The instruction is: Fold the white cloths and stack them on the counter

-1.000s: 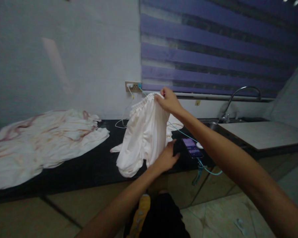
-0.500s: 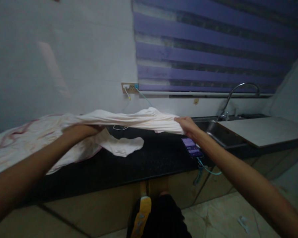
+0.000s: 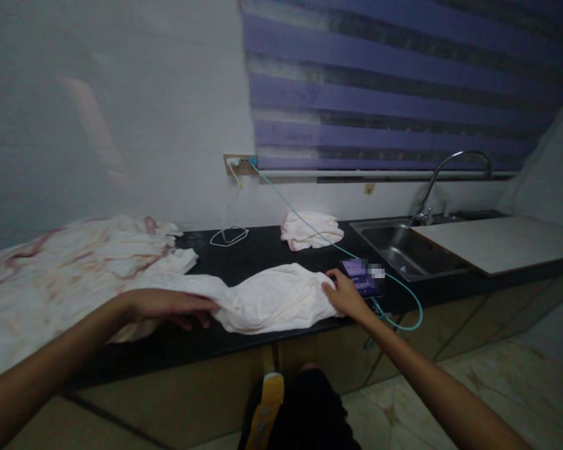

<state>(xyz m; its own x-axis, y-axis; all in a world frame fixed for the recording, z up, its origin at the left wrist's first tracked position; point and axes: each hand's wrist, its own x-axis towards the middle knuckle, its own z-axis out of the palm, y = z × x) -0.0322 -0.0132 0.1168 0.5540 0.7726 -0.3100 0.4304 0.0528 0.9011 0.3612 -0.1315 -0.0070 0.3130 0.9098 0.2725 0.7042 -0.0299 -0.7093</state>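
Observation:
A long white cloth lies on the dark counter in front of me, spread and wrinkled. My right hand is at its right end, thumb and fingers closed on the edge. My left hand rests at the cloth's left part with its fingers stretched out, the fingertips touching the fabric. To the left, the cloth runs toward a large heap of white cloths with reddish and tan marks. A folded white cloth with a pinkish border sits near the wall.
A lit phone with a teal cable lies just beyond my right hand. The cable runs to a wall socket. A white cable lies coiled behind. On the right are a sink, a tap and a pale board.
The white cloth, stretched in the air between both hands before, now lies lower on the counter, nearer the front edge. My left hand's fingers have straightened. The folded cloth behind has come into view.

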